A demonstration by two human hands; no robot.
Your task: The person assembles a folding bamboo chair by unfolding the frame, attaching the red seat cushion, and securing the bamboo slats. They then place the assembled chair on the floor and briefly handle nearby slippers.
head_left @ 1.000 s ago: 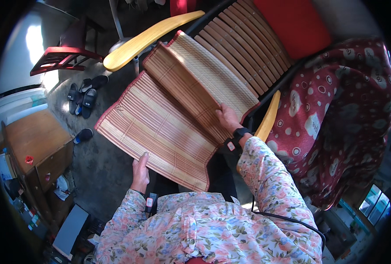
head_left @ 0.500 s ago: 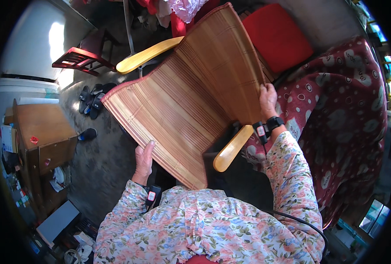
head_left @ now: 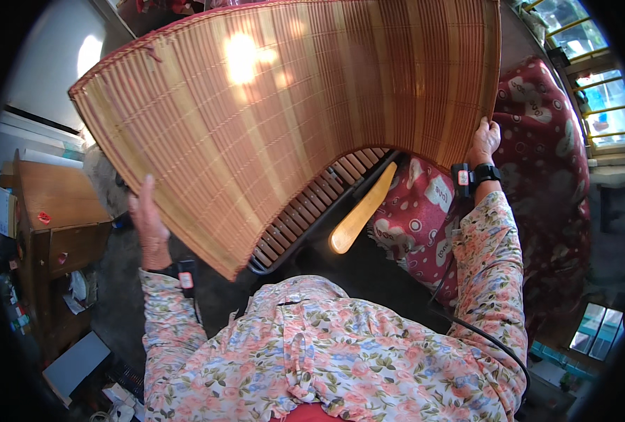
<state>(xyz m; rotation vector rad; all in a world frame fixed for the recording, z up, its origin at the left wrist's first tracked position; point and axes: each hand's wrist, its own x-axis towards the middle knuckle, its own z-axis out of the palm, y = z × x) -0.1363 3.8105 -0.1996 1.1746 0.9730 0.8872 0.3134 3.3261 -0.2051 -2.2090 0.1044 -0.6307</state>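
While both hands grip it from below, the mat fills the upper picture:

Mat: a woven bamboo mat (head_left: 291,119), reddish-tan with a dark bound edge, held up in the air and bowed like a fan; it covers the picture from about 9 o'clock round to 2 o'clock.

Left hand: the left hand (head_left: 147,221) sits at 8 o'clock of the mat, palm and fingers laid flat along the lower left edge, thumb side hidden behind the weave, so how tightly it closes I cannot tell.

Right hand: the right hand (head_left: 484,141) is at 4 o'clock of the mat, fingers curled around the right edge and clamped on it.

Mat against the hands: it hangs between them and rises above both; the hands are well apart, one at each lower corner.

Long axis: it runs roughly from 8 o'clock to 2 o'clock; the slats fan out from the lower edge toward 12 o'clock.

Beneath: a slatted chair seat (head_left: 312,211) with a yellow wooden armrest (head_left: 362,211) shows at 6 o'clock under the mat's lower edge.

Beside: a red patterned cloth (head_left: 551,176) lies at 3 o'clock, just beside the right hand.

Far left: a wooden cabinet (head_left: 59,211) at 9 o'clock.
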